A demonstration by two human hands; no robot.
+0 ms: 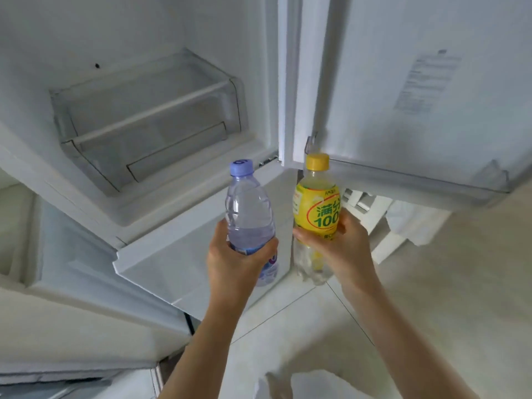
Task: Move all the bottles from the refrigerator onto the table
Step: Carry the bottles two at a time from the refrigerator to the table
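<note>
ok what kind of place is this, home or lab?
Probably a home kitchen: an open white refrigerator with a clear drawer, pale tiled floor, and a hand-held water bottle and yellow drink bottle.

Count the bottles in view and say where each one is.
2. The water bottle is in the left hand; the yellow-labelled bottle is in the right hand. Others may be hidden.

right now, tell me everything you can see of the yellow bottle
The yellow bottle is clear plastic with a yellow screw cap and a yellow label printed with green characters and "100". Its lower part is see-through, showing pale liquid. It is held upright, cap on, in the air in front of the open fridge. The right hand grips it around the middle, fingers curled over the label's lower edge. It touches nothing else.
</note>
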